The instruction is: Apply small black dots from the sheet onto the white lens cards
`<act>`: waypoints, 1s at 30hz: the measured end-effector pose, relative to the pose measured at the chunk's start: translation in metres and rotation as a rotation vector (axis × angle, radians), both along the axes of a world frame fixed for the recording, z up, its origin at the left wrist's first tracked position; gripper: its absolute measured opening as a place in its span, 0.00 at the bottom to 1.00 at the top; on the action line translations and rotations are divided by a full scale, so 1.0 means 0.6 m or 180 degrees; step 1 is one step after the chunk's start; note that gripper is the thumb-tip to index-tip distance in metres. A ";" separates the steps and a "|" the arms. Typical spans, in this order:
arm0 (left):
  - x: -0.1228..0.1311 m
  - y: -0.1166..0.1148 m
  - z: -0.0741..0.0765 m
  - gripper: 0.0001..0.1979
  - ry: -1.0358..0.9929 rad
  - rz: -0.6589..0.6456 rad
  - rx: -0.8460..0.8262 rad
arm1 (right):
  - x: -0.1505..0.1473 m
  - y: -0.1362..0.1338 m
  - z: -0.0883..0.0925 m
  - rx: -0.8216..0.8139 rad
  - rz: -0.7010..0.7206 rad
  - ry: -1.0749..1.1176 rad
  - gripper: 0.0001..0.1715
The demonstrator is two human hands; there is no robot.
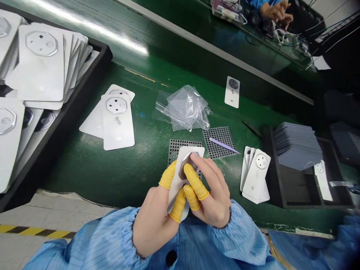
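A white phone back cover [174,189] with a round, metallic camera area [182,170] is held tilted in front of my body. My left hand [157,213] is closed around its left edge, yellow finger cots on the thumb and a finger. My right hand [212,193] is closed over the cover's right side, cotted fingertips pressing at the camera area. Whether a small part sits under those fingertips is hidden. Behind the cover lies a sheet of small black dots [182,143], partly covered. Purple tweezers [225,145] rest on a second dotted sheet [218,134].
Clear plastic bags [187,107] lie beyond my hands. White covers [118,125] rest at left, more [256,176] at right, and one [232,92] farther back. A black tray [95,80] holds stacked covers; another [298,191] holds grey panels [298,144]. A co-worker's hands [277,13] show across the bench.
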State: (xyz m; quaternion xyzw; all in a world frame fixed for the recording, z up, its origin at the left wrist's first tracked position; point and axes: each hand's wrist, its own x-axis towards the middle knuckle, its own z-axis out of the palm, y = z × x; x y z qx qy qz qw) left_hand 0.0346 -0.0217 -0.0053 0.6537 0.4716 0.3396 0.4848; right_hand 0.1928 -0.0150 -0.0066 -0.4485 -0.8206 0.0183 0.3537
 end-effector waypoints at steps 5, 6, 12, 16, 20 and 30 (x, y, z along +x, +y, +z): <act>-0.002 -0.004 -0.007 0.36 0.0220 0.0092 -0.0017 | -0.002 -0.005 -0.016 -0.0352 0.0235 0.0080 0.26; -0.002 -0.006 -0.010 0.35 0.0320 0.0144 -0.0050 | -0.002 -0.007 -0.021 -0.0429 0.0255 0.0136 0.27; 0.002 -0.007 -0.027 0.26 0.0320 0.0169 -0.0382 | 0.004 -0.003 -0.042 -0.0521 0.0316 0.0402 0.27; 0.009 -0.002 -0.018 0.28 -0.0789 -0.0017 -0.1049 | 0.008 0.009 -0.030 -0.0480 0.0141 0.1194 0.22; 0.011 0.000 -0.004 0.25 -0.1469 0.0038 -0.1563 | 0.007 0.013 -0.015 -0.0455 0.0112 0.1446 0.21; 0.001 0.015 0.003 0.26 -0.1947 0.0121 -0.2225 | 0.012 0.022 -0.004 -0.0767 0.0310 0.1467 0.21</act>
